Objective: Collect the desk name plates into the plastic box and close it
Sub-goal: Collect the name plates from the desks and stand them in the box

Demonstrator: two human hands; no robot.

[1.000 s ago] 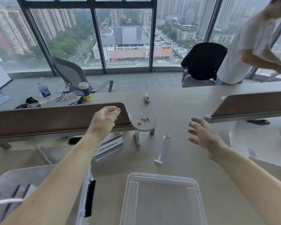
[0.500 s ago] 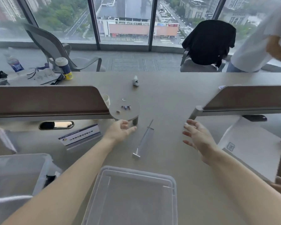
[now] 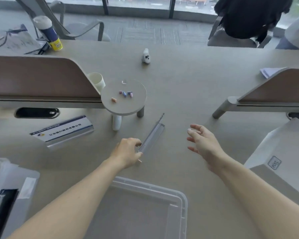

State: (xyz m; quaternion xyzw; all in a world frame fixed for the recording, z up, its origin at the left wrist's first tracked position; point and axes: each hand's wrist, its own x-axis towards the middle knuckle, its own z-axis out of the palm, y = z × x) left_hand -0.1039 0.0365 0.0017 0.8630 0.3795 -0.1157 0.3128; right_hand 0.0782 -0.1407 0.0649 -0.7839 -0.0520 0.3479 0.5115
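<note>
The clear name plate (image 3: 151, 137) lies flat on the desk (image 3: 179, 80), running diagonally from near left to far right, just in front of the round stand (image 3: 123, 104). Its transparent body is hard to make out against the desk; we read it mainly from its edges. The left hand (image 3: 126, 152) covers its near end, and only a small tip shows beyond the thumb. The left fingers (image 3: 138, 144) curl over the upper edge of that end while the thumb lies against the lower edge, so the hand pinches the plate; we cannot tell whether the plate is lifted off the desk. The right hand (image 3: 204, 144) is to the right of the plate, well apart from it, with fingers spread and relaxed, holding nothing. A printed name plate (image 3: 62, 130) lies on the desk to the left, apart from both hands; its text is too blurred to read. A clear plastic container (image 3: 183, 200) sits nearest us between the forearms, its near part cut off by the frame and partly covered by the left forearm. A second clear plastic piece (image 3: 29, 176) is cut off at the left edge; we cannot tell which one is the box and which the lid. Small coloured pieces (image 3: 125, 94) lie on the round stand, beside a white cup (image 3: 96, 81).
</note>
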